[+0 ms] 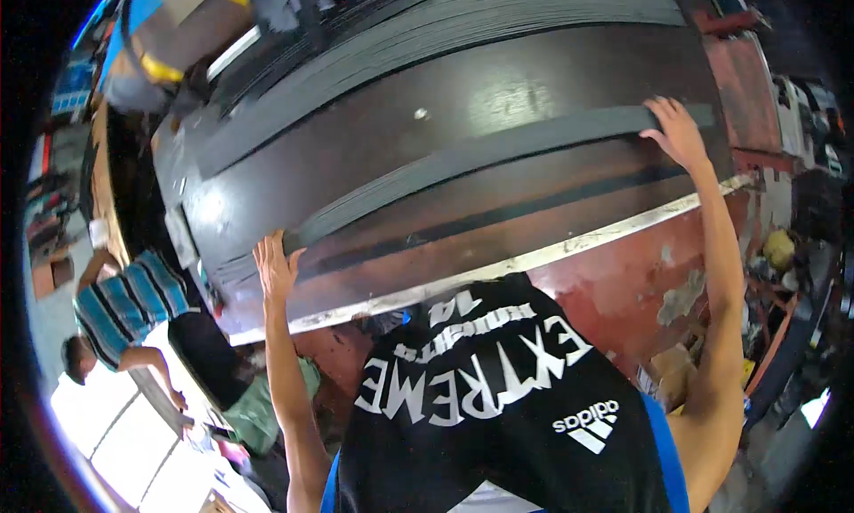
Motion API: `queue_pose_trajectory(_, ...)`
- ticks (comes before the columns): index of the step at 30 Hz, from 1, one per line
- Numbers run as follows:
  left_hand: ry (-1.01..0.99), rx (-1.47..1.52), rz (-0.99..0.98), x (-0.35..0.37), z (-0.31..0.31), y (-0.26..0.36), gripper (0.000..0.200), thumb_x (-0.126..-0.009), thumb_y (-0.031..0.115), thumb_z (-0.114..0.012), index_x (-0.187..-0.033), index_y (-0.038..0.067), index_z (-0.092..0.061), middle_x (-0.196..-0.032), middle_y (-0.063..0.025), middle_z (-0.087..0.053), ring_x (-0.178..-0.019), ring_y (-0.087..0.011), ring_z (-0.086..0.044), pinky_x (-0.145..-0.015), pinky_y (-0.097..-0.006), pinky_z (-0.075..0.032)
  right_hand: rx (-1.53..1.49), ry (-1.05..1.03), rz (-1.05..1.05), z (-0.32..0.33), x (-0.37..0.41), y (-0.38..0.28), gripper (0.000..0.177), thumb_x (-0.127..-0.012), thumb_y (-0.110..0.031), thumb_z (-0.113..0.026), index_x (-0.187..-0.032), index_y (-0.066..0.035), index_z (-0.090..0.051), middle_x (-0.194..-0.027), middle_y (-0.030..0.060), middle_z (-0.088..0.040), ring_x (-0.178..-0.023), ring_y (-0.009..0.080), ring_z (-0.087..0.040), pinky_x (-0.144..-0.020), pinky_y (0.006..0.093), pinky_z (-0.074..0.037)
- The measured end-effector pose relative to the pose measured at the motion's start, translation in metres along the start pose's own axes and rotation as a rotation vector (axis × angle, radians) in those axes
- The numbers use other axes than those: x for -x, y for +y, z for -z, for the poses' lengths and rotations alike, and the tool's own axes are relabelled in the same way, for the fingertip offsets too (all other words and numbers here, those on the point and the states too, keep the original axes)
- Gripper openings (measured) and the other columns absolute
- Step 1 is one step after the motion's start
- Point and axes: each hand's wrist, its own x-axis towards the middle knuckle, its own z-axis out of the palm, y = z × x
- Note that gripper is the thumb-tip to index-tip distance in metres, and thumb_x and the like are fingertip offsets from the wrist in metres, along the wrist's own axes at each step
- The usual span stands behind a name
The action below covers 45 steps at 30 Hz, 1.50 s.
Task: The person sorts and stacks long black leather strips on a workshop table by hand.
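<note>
Far left, a co-worker (133,313) in a striped shirt is bent beside the workbench, one arm reaching down. Green bag (261,417) sits low, near the bench's left end. Left hand (277,268) is at the left end of the near strip stack (471,157), palm down, fingers extended and thumb out to the side. Grip there is wide, nothing visibly clamped; can't tell how firmly it touches the strips. The near stack, thin flat dark-grey strips, runs in a gentle curve across the dark tabletop (356,126) between the hands. Edges fan slightly at the left and look tighter toward the right. Behind it, apart, lies a wider far strip stack (427,37), also lengthwise. In front, a single-looking dark band (498,214) runs roughly parallel, near the bench's pale front edge (498,269). Small whitish bit (421,114) on the top between the two stacks. Right hand (678,132) is at the near stack, short of its right end: fingers at the far side, thumb at the near side, gap about the stack's width. Can't tell if it's squeezing or just resting. Reddish panel (745,95) past the bench's right end.
</note>
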Motion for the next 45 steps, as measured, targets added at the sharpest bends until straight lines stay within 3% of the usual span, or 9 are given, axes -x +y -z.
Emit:
queue_pose_trajectory(10,-0.311,0.236,0.046,0.118,0.125,-0.028,0.056,-0.077,0.027,-0.078,-0.121,0.000,-0.056,-0.116,-0.0181,-0.059,-0.105,-0.0393,-0.054,-0.093,-0.0452,-0.044,-0.018,-0.140,0.110,0.084,0.090,-0.088,0.064,-0.074,-0.037,-0.078,-0.125,-0.005,-0.057,-0.119,0.0174,-0.059,-0.117,0.0412,-0.052,-0.101,0.0477,-0.043)
queue_pose_trajectory(12,-0.519,0.351,0.096,0.130,0.126,-0.036,0.056,-0.075,0.028,-0.079,-0.119,0.001,-0.058,-0.112,-0.0184,-0.060,-0.103,-0.0390,-0.055,-0.093,-0.0460,-0.043,-0.267,-0.603,-0.092,0.100,0.092,-0.110,0.070,-0.076,-0.051,-0.076,-0.127,-0.007,-0.059,-0.134,0.0246,-0.055,-0.130,0.0455,-0.046,-0.112,0.0494,-0.037)
queue_pose_trajectory(17,-0.737,0.471,0.229,0.142,0.071,-0.065,0.060,-0.078,0.033,-0.080,-0.125,0.000,-0.062,-0.126,-0.0191,-0.063,-0.119,-0.0381,-0.058,-0.103,-0.0420,-0.044,-0.382,-0.752,-0.163,0.055,0.096,-0.125,0.058,-0.076,-0.043,-0.078,-0.121,-0.009,-0.066,-0.131,0.0170,-0.061,-0.123,0.0361,-0.055,-0.104,0.0449,-0.043)
queue_pose_trajectory(20,-0.791,0.539,0.295,0.119,0.055,-0.060,0.057,-0.078,0.030,-0.080,-0.122,0.000,-0.063,-0.120,-0.0187,-0.066,-0.115,-0.0327,-0.062,-0.101,-0.0391,-0.045,-0.395,-0.858,-0.260,0.027,0.084,-0.121,0.056,-0.076,-0.041,-0.078,-0.121,-0.010,-0.067,-0.129,0.0178,-0.062,-0.122,0.0365,-0.056,-0.102,0.0445,-0.044)
queue_pose_trajectory(21,-0.790,0.537,0.295,0.113,0.045,-0.064,0.057,-0.078,0.030,-0.080,-0.122,0.000,-0.063,-0.120,-0.0187,-0.066,-0.115,-0.0327,-0.062,-0.101,-0.0391,-0.045,-0.384,-0.736,-0.250,0.016,0.088,-0.118,0.047,-0.077,-0.030,-0.080,-0.115,-0.006,-0.068,-0.113,0.0142,-0.067,-0.109,0.0317,-0.062,-0.095,0.0404,-0.046)
queue_pose_trajectory(24,-0.792,0.663,0.287,0.100,0.024,-0.070,0.053,-0.076,0.027,-0.081,-0.119,0.000,-0.065,-0.115,-0.0173,-0.068,-0.110,-0.0267,-0.063,-0.096,-0.0373,-0.047,-0.565,-0.814,-0.342,0.005,0.072,-0.105,0.045,-0.078,-0.027,-0.081,-0.116,-0.009,-0.066,-0.108,0.0121,-0.066,-0.107,0.0273,-0.061,-0.094,0.0384,-0.046)
queue_pose_trajectory(30,-0.736,0.560,0.248,0.095,0.027,-0.061,0.048,-0.069,0.025,-0.083,-0.109,0.001,-0.069,-0.104,-0.0148,-0.069,-0.100,-0.0280,-0.064,-0.091,-0.0382,-0.047,-0.568,-0.867,-0.367,-0.018,0.074,-0.092,0.049,-0.078,-0.030,-0.080,-0.121,-0.013,-0.063,-0.121,0.0111,-0.062,-0.118,0.0308,-0.056,-0.100,0.0402,-0.043)
queue_pose_trajectory(38,-0.742,0.616,0.273,0.096,0.027,-0.061,0.048,-0.070,0.027,-0.083,-0.108,-0.001,-0.069,-0.106,-0.0168,-0.070,-0.102,-0.0303,-0.065,-0.094,-0.0388,-0.047,-0.294,-0.398,0.022,-0.008,0.100,-0.156,0.056,-0.073,-0.021,-0.081,-0.124,-0.006,-0.063,-0.125,0.0122,-0.058,-0.118,0.0329,-0.057,-0.101,0.0413,-0.046)
queue_pose_trajectory(45,-0.571,0.539,0.110,0.111,0.022,-0.059,0.060,-0.077,0.031,-0.078,-0.125,0.000,-0.060,-0.119,-0.0204,-0.059,-0.113,-0.0393,-0.055,-0.100,-0.0430,-0.042,-0.169,-0.202,0.000,-0.052,0.109,-0.178,0.049,-0.075,-0.015,-0.075,-0.122,-0.008,-0.061,-0.124,0.0111,-0.059,-0.118,0.0320,-0.057,-0.097,0.0412,-0.050)
